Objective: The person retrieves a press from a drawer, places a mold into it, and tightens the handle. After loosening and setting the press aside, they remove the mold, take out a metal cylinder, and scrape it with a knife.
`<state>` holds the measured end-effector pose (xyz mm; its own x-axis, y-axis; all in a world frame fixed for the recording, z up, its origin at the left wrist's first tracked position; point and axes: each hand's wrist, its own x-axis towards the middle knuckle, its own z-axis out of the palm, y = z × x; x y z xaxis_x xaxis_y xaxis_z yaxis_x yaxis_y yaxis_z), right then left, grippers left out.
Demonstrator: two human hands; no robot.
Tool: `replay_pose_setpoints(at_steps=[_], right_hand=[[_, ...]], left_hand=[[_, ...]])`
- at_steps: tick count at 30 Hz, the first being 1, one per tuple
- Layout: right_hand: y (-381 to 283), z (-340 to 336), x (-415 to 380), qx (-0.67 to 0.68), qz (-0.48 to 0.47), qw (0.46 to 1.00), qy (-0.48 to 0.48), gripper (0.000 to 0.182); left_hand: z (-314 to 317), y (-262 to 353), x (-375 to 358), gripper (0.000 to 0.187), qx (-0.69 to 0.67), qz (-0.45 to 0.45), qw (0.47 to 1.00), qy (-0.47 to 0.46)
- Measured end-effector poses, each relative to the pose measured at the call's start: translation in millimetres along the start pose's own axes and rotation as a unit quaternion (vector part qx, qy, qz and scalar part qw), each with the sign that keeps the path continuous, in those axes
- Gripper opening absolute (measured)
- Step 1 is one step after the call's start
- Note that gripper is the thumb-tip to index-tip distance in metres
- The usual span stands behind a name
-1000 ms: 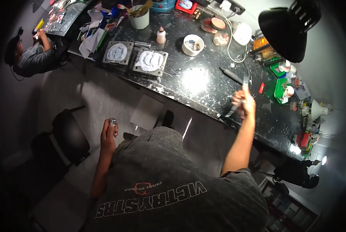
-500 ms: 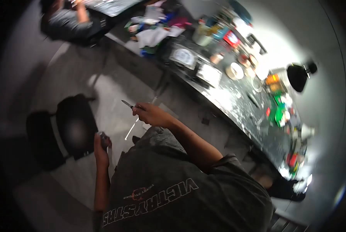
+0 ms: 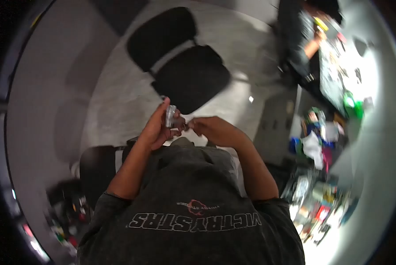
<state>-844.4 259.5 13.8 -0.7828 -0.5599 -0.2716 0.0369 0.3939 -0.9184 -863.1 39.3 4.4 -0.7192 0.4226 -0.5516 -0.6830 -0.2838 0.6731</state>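
Observation:
My left hand [image 3: 156, 126] is closed around a small silvery, shiny piece [image 3: 170, 115], its thumb side turned up and fingertips curled at the front. Its kind is blurred. Close beside it, my right hand [image 3: 215, 130] is pinched, fingertips right at the fingers of the left hand. The small knife seen in it half a second ago is mostly hidden now; only a dark bit shows at the fingertips. Both hands are held in front of my body, over the pale floor.
A black chair [image 3: 191, 75] stands just ahead of my hands. At the upper right a person [image 3: 297, 39] works at a lit table [image 3: 330, 84]. Crumpled wrappers and cloths [image 3: 313, 145] lie to the right, near a cluttered bench [image 3: 304, 187]. Another dark chair [image 3: 98, 170] is at my left.
My view has swung left, away from the bench toward the chair. My hands, apart before, have come together; the knife blade that stuck out of my right hand no longer shows clearly.

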Motion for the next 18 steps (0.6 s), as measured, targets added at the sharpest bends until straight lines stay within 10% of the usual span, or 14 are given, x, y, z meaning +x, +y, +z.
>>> replay_pose_setpoints(at_steps=[3,9,11,18], right_hand=[[-38.4,10.7,47.7,-0.204,0.008,0.958,-0.201,0.03],[-80.0,47.2,157.2,-0.371,-0.085,0.881,-0.281,0.017],[-82.6,54.9,198.0,-0.434,-0.308,0.827,-0.182,0.021],[-166.5,54.1,402.7,-0.509,-0.384,0.769,-0.049,0.032]], left_hand=[[-54.8,6.4,-27.1,0.048,0.021,0.009,1.0,0.019],[-95.7,36.9,-34.3,0.053,0.101,-0.066,0.984,0.134],[-131.2,36.9,-18.8,0.058,0.055,-0.018,0.986,0.159],[-294.0,125.4,33.0,0.069,-0.099,0.004,0.982,0.159]])
